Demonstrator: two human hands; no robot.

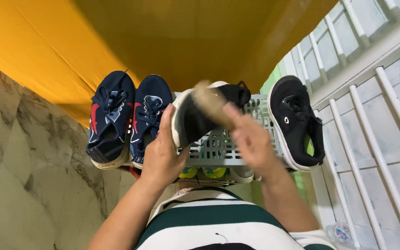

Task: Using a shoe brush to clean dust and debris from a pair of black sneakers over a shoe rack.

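The left hand is gripping a black shoe by its white-edged side, holding it tilted over the grey rack. The right hand is closing around a tan brush, blurred, pressing it on the shoe's side. At nine o'clock of the shoe, a navy pair is resting on the rack edge; at three o'clock, another black shoe is sitting by the white railing. I'd worry that hard brushing could twist the shoe loose or knock the neighbours off the rack.

home entry | shoe rack with shoes | marble floor | white railing | orange wall
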